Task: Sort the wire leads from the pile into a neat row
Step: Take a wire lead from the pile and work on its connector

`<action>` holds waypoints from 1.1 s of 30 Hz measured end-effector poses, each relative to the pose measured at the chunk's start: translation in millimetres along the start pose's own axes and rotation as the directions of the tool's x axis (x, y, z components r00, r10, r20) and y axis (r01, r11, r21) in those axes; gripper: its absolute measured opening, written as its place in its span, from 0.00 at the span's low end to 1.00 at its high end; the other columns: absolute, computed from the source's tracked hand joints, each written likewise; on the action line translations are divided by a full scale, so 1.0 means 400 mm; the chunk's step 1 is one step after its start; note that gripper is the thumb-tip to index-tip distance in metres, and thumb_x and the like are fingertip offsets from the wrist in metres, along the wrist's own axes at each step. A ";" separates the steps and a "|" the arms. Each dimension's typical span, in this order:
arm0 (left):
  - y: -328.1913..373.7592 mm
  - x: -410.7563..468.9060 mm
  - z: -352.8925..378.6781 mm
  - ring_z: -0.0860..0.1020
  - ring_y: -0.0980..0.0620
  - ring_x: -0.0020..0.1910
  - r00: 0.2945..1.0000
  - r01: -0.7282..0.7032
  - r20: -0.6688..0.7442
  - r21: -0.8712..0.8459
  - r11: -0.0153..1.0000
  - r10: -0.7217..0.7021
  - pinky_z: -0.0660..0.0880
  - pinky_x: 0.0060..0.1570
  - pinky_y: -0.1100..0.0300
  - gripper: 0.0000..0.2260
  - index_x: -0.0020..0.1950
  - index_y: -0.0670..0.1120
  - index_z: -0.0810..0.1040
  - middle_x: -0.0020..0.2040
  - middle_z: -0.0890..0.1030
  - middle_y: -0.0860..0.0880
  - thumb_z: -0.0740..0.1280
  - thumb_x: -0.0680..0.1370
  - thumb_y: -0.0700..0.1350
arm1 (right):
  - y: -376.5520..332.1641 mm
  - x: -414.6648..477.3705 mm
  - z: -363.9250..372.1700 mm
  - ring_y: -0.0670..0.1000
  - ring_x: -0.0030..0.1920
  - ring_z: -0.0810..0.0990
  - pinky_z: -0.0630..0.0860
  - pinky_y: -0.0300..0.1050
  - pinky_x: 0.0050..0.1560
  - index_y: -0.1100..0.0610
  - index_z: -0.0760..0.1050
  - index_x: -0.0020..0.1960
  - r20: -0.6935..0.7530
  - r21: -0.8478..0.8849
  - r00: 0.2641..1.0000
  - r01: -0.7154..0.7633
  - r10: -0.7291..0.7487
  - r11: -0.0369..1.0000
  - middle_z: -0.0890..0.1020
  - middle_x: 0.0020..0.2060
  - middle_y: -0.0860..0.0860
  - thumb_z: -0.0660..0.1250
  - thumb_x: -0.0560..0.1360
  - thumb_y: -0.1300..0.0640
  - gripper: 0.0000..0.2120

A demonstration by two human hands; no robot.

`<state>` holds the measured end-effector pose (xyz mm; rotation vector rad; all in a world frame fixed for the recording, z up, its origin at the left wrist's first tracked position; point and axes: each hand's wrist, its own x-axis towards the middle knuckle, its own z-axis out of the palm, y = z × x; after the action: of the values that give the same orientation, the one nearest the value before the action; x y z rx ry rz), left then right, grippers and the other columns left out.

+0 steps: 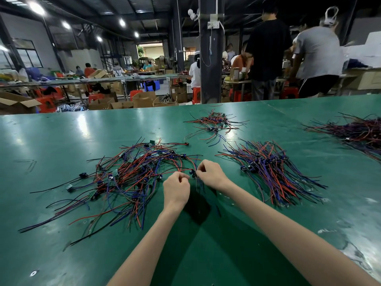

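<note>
Green table, glossy, with red, blue and black leads lying over it in heaps. On the person's left is the loose pile, wires crossing every way with small boards and blue parts caught among them. On the right lies the row, leads laid side by side, blue parts gathered along one side and tails fanning toward the near edge. The hands work in the gap between the two, which makes sense to me: a lead comes off the pile's edge and has only a short way to go to join the row.

One lead is stretched between the hands, its red wire arching up from the pile's edge. The left hand has its fingers curled in tight, thumb and forefinger pinching the red wire. The right hand is curled likewise, its fingertips nipped on the lead just beside the little blue part at its end. Neither hand has a finger spread. I'd say the two grips are there to draw the lead straight and free it from its neighbours before it is laid down. Whether it is quite clear of the pile I can't tell; other wires cross close by.

A far heap lies beyond the hands, and a right heap sits well apart.
</note>
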<state>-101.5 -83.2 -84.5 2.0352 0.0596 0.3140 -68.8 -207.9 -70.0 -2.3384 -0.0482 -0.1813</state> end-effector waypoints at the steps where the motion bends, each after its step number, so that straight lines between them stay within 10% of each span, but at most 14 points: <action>1: -0.003 0.003 0.001 0.74 0.54 0.36 1.000 0.000 -0.002 0.000 1.000 0.000 0.64 0.32 0.67 0.10 0.43 0.44 0.80 0.38 0.78 0.51 0.60 0.77 0.38 | -0.001 -0.005 -0.003 0.51 0.43 0.72 0.62 0.37 0.37 0.60 0.73 0.44 0.008 0.014 1.000 0.012 -0.012 1.000 0.80 0.44 0.57 0.63 0.75 0.63 0.01; 12: -0.023 0.014 0.034 0.82 0.47 0.41 0.990 0.017 0.142 -0.243 0.970 0.019 0.79 0.48 0.58 0.08 0.47 0.39 0.81 0.45 0.83 0.40 0.63 0.77 0.31 | 0.044 -0.054 -0.016 0.50 0.38 0.77 0.76 0.47 0.46 0.58 0.72 0.47 0.035 0.292 0.999 -0.016 0.006 0.956 0.79 0.38 0.53 0.74 0.71 0.55 0.12; 18: 0.007 0.028 0.046 0.80 0.51 0.32 0.965 0.182 0.255 -0.477 0.860 -0.063 0.79 0.32 0.63 0.13 0.38 0.39 0.77 0.37 0.80 0.41 0.58 0.76 0.27 | 0.071 -0.054 -0.027 0.49 0.37 0.75 0.76 0.43 0.46 0.57 0.71 0.50 -0.018 0.340 1.000 -0.010 0.017 0.940 0.75 0.35 0.49 0.76 0.68 0.61 0.17; 24: 0.025 0.057 0.078 0.78 0.46 0.36 0.971 0.084 0.239 -0.369 0.926 0.007 0.78 0.47 0.48 0.07 0.36 0.41 0.76 0.36 0.80 0.42 0.71 0.73 0.38 | 0.072 -0.064 -0.040 0.49 0.27 0.79 0.80 0.40 0.32 0.61 0.68 0.45 0.028 0.731 0.992 -0.102 0.120 0.675 0.75 0.37 0.60 0.64 0.74 0.75 0.11; 33: -0.006 0.060 0.070 0.78 0.51 0.35 0.987 0.068 0.162 -0.505 0.860 0.017 0.74 0.35 0.63 0.09 0.41 0.43 0.74 0.36 0.81 0.45 0.74 0.70 0.36 | 0.058 -0.082 -0.018 0.49 0.28 0.81 0.81 0.42 0.32 0.62 0.68 0.47 0.115 0.835 0.988 -0.154 0.105 0.528 0.77 0.37 0.61 0.68 0.70 0.76 0.13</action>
<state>-71.1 -102.0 -94.3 1.5200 -0.0908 0.1257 -99.8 -228.6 -86.5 -1.3377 0.0163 -0.0030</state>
